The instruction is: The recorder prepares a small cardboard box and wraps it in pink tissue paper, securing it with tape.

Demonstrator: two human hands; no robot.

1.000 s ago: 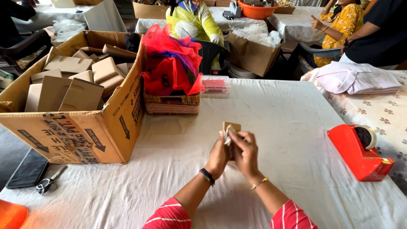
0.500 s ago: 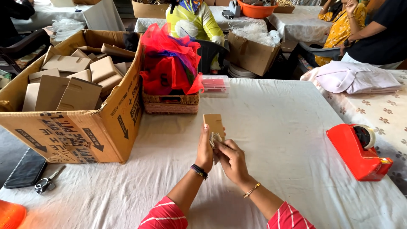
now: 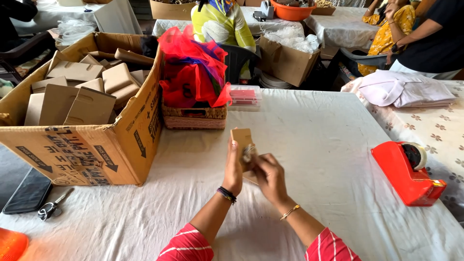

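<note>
Small tan card (image 3: 241,137), flat, upright, plain face, left hand (image 3: 234,170) pinching its lower edge, right hand (image 3: 269,177) curled at its bottom corner, above white bench (image 3: 314,135)

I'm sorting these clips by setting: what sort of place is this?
Probably a small packing workshop: a large carton full of flat cardboard boxes, a red tape dispenser on the cloth-covered table, and other people working at tables behind.
</note>
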